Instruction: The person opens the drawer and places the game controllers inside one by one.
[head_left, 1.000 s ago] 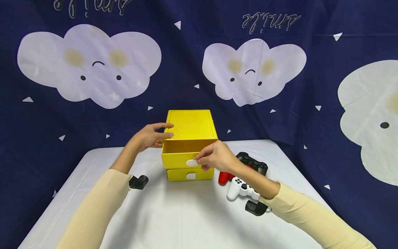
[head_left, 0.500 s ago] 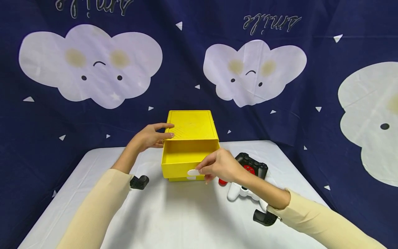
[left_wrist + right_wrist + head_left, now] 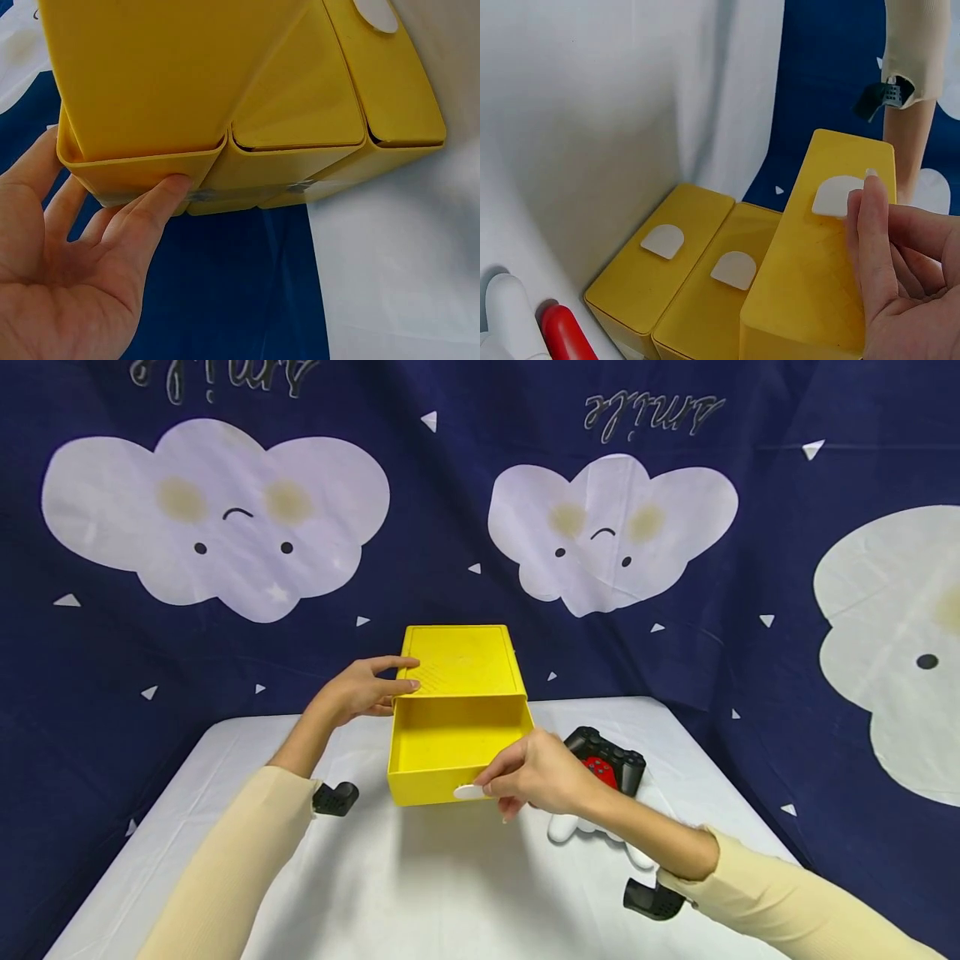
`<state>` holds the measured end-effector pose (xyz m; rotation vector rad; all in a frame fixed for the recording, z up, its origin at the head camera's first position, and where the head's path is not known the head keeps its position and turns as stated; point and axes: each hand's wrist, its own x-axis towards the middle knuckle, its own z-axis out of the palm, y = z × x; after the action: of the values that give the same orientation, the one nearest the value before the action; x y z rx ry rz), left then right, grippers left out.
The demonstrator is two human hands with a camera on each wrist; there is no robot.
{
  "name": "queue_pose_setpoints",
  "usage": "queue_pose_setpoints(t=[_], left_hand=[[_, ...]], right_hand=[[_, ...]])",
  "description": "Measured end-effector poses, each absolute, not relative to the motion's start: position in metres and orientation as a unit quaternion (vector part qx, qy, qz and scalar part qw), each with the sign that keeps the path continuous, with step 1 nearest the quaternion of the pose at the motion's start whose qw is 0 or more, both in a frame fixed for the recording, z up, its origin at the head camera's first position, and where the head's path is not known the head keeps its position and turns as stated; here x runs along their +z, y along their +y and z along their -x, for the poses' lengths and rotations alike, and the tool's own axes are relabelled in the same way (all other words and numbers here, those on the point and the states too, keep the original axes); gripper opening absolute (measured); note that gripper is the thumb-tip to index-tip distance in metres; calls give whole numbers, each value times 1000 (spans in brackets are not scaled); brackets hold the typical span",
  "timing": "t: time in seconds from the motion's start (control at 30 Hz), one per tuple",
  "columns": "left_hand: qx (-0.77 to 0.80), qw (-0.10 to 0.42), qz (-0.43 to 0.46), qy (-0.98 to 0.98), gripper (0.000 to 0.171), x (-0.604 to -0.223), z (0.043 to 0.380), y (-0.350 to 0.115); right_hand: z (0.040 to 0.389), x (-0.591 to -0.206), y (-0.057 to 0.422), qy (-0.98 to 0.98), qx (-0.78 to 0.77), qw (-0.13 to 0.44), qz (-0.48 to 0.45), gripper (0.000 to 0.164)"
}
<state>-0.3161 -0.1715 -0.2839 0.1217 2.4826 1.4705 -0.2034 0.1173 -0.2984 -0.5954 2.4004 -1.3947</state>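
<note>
A yellow drawer cabinet (image 3: 465, 660) stands at the back of the table, its top drawer (image 3: 427, 787) pulled far out with a bare yellow floor showing. My right hand (image 3: 543, 772) pinches the white handle (image 3: 468, 792) on that drawer's front. In the right wrist view, thumb and fingers close on one side of this handle (image 3: 834, 196). My left hand (image 3: 363, 689) rests on the cabinet's left top edge, with extended fingers over the top and others along the side. The left wrist view shows that hand (image 3: 82, 277) against the cabinet's side wall.
Two lower drawers (image 3: 675, 274) with white tabs are closed. Right of the cabinet lie a black-and-red game controller (image 3: 607, 764) and a white one (image 3: 588, 828), partly hidden by my right arm. A dark blue cloth (image 3: 442, 527) with clouds hangs behind the white table (image 3: 450, 893).
My right hand has drawn the top drawer further out toward me, and its inside shows more. In the head view the front now covers the drawer below. My left hand has stayed put.
</note>
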Motion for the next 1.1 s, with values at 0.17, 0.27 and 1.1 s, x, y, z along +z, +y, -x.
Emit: queue_pose_setpoints(t=[0.17,0.27,1.1], left_hand=[[506,127,-39,852,63,-283,315,-172],[506,126,-38,853,62,-283,315,-173],[506,123,-44,852,63,-283,313,-170]], right_hand=[[204,-297,118,842,-474,152,209,7],[205,-294,120,846,-460,166,215,12],[230,-254,201,884,-403,144,188,48]])
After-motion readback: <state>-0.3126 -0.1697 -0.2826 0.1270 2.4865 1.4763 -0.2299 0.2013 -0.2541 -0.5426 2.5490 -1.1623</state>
